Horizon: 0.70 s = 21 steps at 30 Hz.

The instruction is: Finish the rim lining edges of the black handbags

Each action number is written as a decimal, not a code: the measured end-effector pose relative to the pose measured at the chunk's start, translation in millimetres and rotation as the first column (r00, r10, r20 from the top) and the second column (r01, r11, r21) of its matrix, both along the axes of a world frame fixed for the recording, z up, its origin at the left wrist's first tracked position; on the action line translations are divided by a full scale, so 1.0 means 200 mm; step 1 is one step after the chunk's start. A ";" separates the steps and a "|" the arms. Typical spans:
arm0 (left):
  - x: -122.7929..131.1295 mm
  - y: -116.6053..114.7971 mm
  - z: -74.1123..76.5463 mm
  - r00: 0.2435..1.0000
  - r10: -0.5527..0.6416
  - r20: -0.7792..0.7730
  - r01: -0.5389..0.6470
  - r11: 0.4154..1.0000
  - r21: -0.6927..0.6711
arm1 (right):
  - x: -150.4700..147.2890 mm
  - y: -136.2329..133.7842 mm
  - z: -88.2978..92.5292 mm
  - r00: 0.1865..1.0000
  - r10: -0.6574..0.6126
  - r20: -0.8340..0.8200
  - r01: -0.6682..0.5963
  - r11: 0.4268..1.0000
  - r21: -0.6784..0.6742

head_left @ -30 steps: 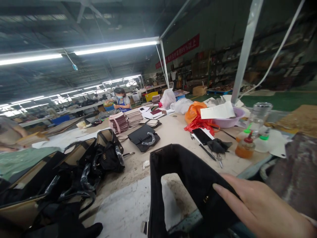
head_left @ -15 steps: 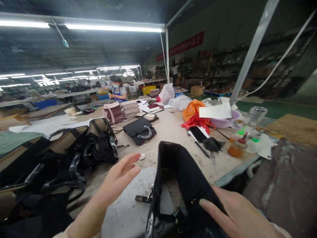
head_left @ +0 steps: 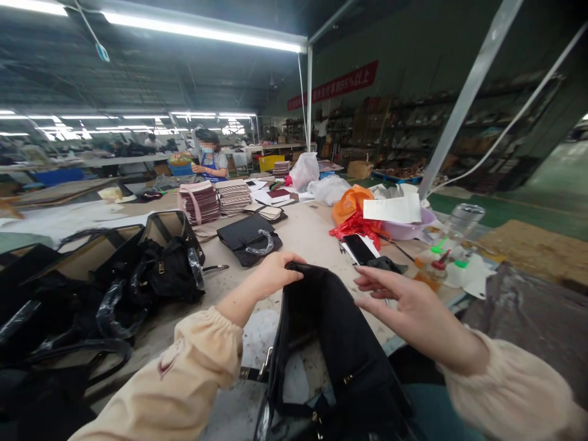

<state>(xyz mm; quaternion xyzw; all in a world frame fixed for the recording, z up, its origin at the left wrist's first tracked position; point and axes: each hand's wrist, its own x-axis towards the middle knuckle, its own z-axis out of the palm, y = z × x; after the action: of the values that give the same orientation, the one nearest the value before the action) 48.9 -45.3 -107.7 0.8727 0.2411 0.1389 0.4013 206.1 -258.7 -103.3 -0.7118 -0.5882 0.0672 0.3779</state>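
Note:
A black handbag body stands at the table's near edge, and the worktop shows through its inside. It has small metal fittings and a strap with a buckle at its left side. My left hand pinches the rim at its far corner, thumb on the near side. Just off the bag's right side, my right hand hovers with fingers stretched and holds nothing. Beyond the left hand lies a finished-looking black handbag with a plastic-wrapped handle.
Several black bags crowd the left side. Stacked dark panels, a phone, a lilac basin and a bottle of amber liquid lie around. A co-worker sits farther back. A metal post rises at right.
My left hand has moved right and taken hold of the bag's far corner. My right hand has let go of the bag's side, rising and opening. The view has shifted slightly.

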 end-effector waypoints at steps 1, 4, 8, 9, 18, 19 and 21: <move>-0.01 -0.01 0.00 1.000 0.023 0.016 -0.022 1.000 -0.009 | 0.00 0.06 0.02 1.000 0.022 0.011 -0.023 1.000 0.021; -0.02 -0.03 -0.01 0.997 0.071 0.040 -0.071 0.997 -0.018 | -0.02 0.24 0.04 0.989 0.091 0.116 -0.093 0.996 0.013; -0.01 -0.04 -0.01 0.997 0.057 0.042 -0.059 0.998 0.031 | -0.05 0.41 0.03 0.955 0.104 0.278 -0.097 0.995 -0.037; -0.01 -0.04 -0.01 0.998 0.052 0.043 -0.054 0.997 0.050 | -0.06 0.44 0.02 0.949 0.101 0.300 -0.090 0.995 -0.053; -0.01 -0.03 -0.01 0.997 0.041 0.072 -0.046 0.996 0.072 | -0.05 0.49 -0.02 0.938 0.149 0.312 -0.111 0.984 -0.136; -0.01 -0.03 -0.01 0.996 0.033 0.080 -0.038 0.997 0.064 | -0.05 0.49 -0.02 0.939 0.151 0.310 -0.117 0.985 -0.126; -0.02 -0.03 -0.02 0.996 0.008 0.086 -0.011 0.999 0.035 | -0.05 0.48 -0.01 0.941 0.158 0.300 -0.131 0.985 -0.111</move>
<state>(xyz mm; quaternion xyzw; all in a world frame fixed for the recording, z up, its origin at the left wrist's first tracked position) 45.0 -51.7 -112.3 0.8716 0.2250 0.1825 0.3954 196.1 -162.1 -105.8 -0.6846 -0.6869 0.0092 0.2436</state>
